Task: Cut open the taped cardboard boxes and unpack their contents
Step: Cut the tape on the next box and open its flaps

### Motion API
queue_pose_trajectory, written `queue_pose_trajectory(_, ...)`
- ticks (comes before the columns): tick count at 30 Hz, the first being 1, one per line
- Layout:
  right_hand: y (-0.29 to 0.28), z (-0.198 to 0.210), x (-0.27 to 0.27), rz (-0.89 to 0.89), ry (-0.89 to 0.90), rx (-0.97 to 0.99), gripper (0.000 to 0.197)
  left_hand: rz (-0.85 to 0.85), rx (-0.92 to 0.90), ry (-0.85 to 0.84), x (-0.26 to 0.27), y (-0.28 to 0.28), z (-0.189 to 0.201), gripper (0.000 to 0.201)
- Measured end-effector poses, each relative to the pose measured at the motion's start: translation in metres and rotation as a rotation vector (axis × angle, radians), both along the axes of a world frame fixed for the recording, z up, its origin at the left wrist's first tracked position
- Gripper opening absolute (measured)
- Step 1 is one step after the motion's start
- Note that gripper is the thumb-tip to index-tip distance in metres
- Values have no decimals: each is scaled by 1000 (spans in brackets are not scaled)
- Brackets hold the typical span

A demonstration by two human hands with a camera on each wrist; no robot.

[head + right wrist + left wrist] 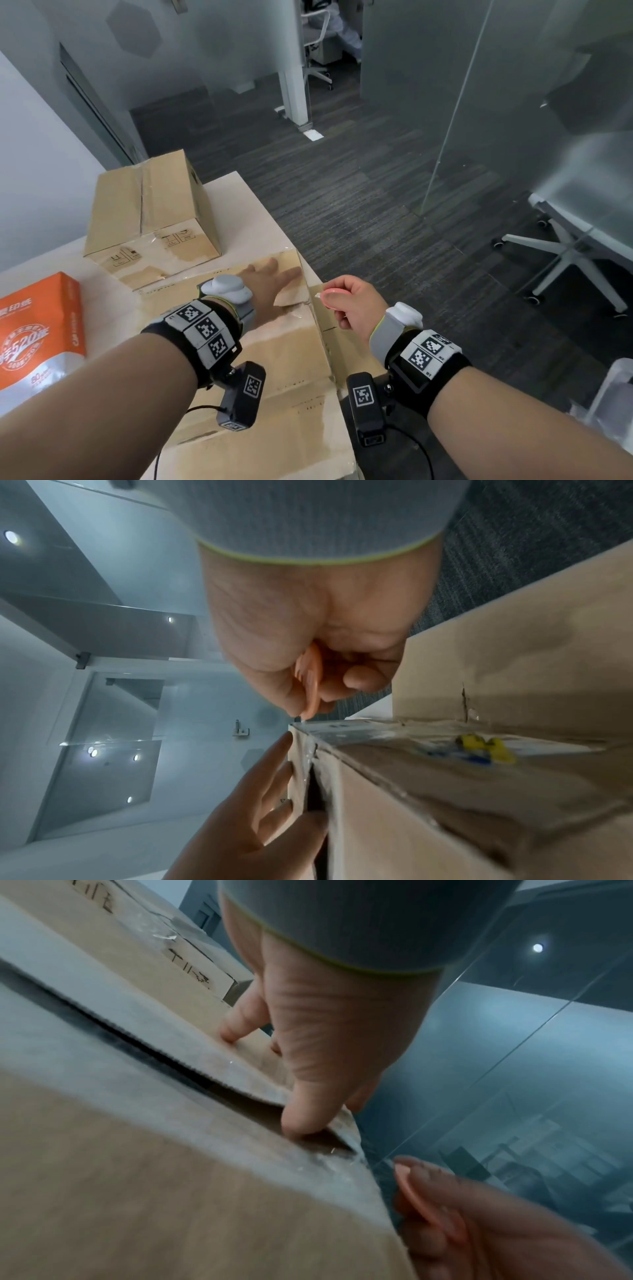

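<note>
Head view: a corrugated cardboard box (274, 370), its taped seam slit, lies on the pale surface (236, 192) before a second box (150, 212). The left hand (270, 287) presses flat on its flap; the left wrist view shows the thumb (308, 1110) tucked into the gap. At the box's corner, the right hand (349, 305) pinches a round pink cutter (330, 297).

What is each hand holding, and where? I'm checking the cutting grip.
Right hand grips a small pink plastic cutter by its body, blade tip exposed. Left hand holds nothing, pressing the cardboard box flap.
</note>
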State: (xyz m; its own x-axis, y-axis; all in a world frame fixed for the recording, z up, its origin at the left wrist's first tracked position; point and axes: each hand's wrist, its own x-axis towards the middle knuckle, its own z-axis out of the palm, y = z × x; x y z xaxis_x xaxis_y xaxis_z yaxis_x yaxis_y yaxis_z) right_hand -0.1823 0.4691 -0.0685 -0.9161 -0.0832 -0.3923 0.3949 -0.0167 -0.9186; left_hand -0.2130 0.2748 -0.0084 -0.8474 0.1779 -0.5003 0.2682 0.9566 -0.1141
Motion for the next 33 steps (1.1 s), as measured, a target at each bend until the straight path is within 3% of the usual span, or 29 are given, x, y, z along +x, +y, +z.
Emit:
queue_pose_trajectory(11,-26,5,-16,-17,-72,-12,16,56,97,112,12,5,-18,65)
queue_pose_trajectory(25,-22,10,-19,59,-66,25,16,62,105,154,9,6,-23,63)
queue_pose_trajectory(33,-24,12,-19,155,-8,178,13,64,87,162,14,8,-26,69)
